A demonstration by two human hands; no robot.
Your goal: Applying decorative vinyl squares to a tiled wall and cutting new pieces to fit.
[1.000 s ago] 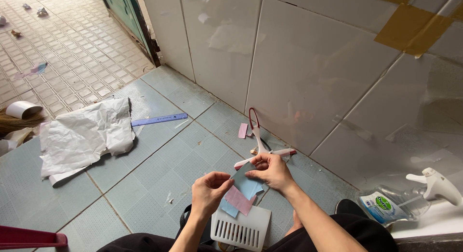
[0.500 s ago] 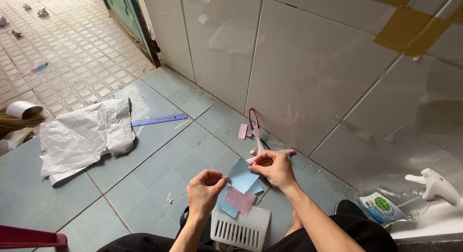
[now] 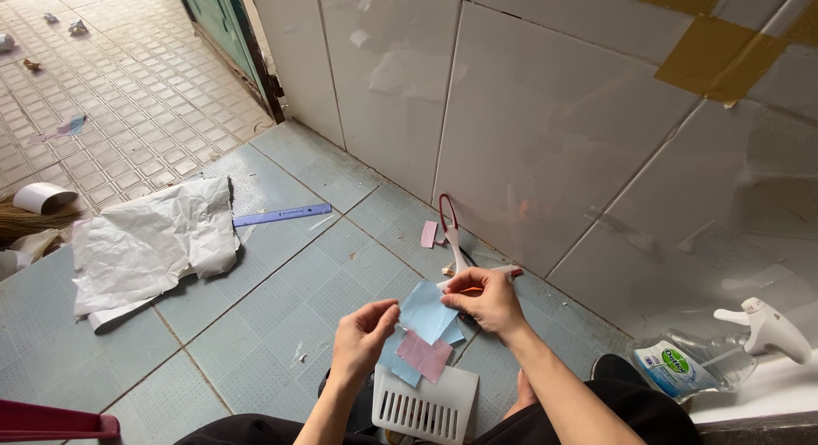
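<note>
Blue paper square [image 3: 426,311]: pinched by right hand [image 3: 486,298] fingers & left hand [image 3: 362,336] fingers, above white basket [image 3: 426,404].

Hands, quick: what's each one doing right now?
Left hand: pinching the edge of the blue paper.
Right hand: closed on the blue paper's top corner.

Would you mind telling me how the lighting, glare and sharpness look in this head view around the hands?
Head view: soft, even daylight; the wall tiles carry hazy reflections; left hand, right hand and blue paper are sharp, casting only faint shadows; straight tile lines bow towards the frame edges.
</note>
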